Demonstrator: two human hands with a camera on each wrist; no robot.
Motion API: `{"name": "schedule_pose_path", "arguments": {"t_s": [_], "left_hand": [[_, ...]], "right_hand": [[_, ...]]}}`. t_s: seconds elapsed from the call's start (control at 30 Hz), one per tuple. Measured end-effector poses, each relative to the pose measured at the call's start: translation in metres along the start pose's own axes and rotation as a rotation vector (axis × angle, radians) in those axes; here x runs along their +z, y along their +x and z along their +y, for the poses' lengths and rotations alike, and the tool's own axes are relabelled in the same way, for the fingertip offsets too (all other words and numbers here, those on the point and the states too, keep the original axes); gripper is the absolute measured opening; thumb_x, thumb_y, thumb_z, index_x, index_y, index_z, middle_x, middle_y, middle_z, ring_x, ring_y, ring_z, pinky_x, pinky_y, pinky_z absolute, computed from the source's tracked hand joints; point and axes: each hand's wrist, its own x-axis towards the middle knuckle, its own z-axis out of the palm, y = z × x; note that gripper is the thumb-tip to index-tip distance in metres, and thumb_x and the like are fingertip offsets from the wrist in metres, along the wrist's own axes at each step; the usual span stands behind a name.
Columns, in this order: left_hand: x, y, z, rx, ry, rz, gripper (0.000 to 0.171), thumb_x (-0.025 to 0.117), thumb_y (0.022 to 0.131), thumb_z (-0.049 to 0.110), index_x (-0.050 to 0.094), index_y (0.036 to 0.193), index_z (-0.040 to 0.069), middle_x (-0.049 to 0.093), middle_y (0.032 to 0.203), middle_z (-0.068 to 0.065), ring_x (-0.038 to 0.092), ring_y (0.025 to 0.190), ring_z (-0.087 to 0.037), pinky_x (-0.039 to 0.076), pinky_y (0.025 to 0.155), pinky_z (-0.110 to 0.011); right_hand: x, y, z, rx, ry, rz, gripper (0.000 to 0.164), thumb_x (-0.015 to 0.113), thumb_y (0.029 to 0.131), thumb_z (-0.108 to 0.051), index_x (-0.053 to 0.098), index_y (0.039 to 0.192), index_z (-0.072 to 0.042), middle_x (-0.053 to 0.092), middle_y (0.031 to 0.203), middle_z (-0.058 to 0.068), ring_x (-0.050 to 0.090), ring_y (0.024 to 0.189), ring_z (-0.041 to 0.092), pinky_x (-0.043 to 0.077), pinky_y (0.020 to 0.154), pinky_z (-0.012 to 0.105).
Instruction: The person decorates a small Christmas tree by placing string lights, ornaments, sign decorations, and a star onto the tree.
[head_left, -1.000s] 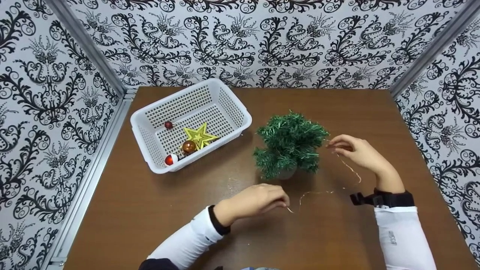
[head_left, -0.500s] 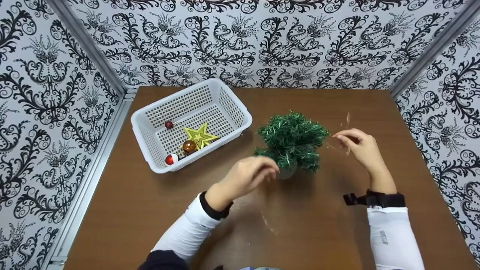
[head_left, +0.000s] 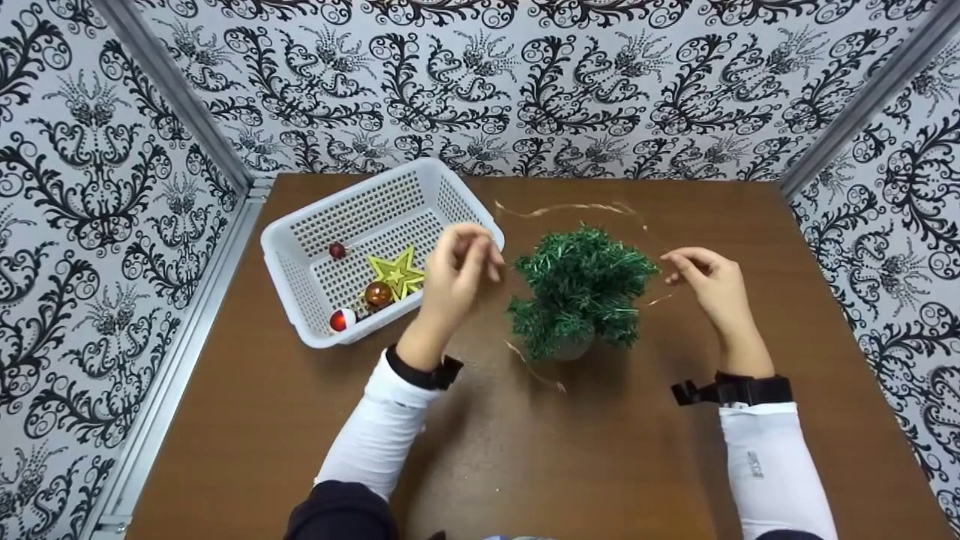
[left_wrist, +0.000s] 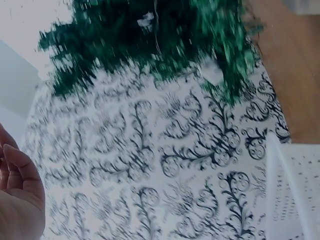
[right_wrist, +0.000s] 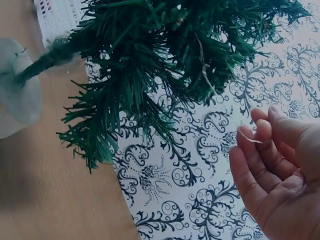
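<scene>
Tree between 2 hands, gaps alongside

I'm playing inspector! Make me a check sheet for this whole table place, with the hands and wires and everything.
Surface: brown table, a few pale specks.
Job's things: green tree, upright; thin wire showing behind and in front of it.
Clutter: white basket left of the tree, holding a yellow star, small dark red ball, orange ball and red-and-white ball.
Hands: right hand pinches the wire; left hand is near the basket, its grip unclear.
Cables: nothing seen besides the wire.
Surroundings: black-and-white patterned walls, grey metal posts.
</scene>
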Motion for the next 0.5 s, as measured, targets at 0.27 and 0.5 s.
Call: {"name": "schedule_pose_path", "arguments": {"t_s": [0.27, 0.5], "left_hand": [[-0.014, 0.019, -0.027, -0.225, -0.137, 0.208, 0.014, 0.045, 0.091, 0.002, 0.045, 0.099, -0.01, 0.057, 0.069, -0.004, 0.05, 0.05, -0.012, 0.045, 0.046, -0.023], [-0.03, 0.024, -0.055, -0.328, -0.132, 0.334, 0.017, 0.047, 0.091, 0.005, 0.046, 0.1, -0.008, 0.058, 0.068, -0.002, 0.049, 0.048, -0.009, 0.042, 0.045, -0.019]], "right_hand": [[0.003, 0.006, 0.003, 0.111, 0.143, 0.025, 0.03, 0.055, 0.088, -0.018, 0.061, 0.098, 0.01, 0.055, 0.059, -0.001, 0.053, 0.046, 0.014, 0.048, 0.046, 0.02], [0.007, 0.013, 0.005, 0.19, 0.171, 0.048, 0.033, 0.058, 0.085, -0.026, 0.064, 0.098, 0.004, 0.054, 0.057, 0.004, 0.049, 0.04, 0.012, 0.043, 0.037, 0.023]]}}
